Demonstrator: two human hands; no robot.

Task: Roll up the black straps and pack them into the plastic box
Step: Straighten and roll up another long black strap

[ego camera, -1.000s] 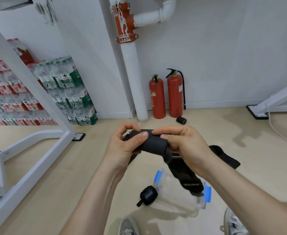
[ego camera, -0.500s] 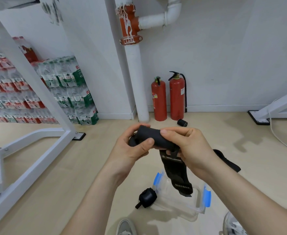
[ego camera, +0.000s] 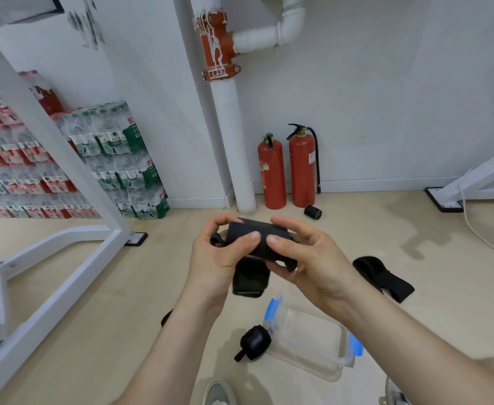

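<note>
While both of your hands are raised over the pale floor [ego camera: 93, 302], you grip a partly rolled black fabric strap [ego camera: 257, 239] between them. Your left hand [ego camera: 219, 258] wraps the roll's left end, thumb pressed on its front. Your right hand [ego camera: 307, 258] pinches the right end, thumb on the front and fingers curled behind. A short loose tail of the same strap hangs beneath the roll, between your wrists.

Lower and to the right, the clear rectangular plastic box with blue side clips [ego camera: 339, 359] sits open on the floor. A tightly rolled black strap [ego camera: 254, 342] lies just beside the box's left end. A flat, unrolled black strap [ego camera: 383, 277] lies on the floor to the right of your right hand, apart from the box. A small black roll [ego camera: 313, 212] rests near two red fire extinguishers [ego camera: 301, 168] by the white wall [ego camera: 386, 97].
</note>
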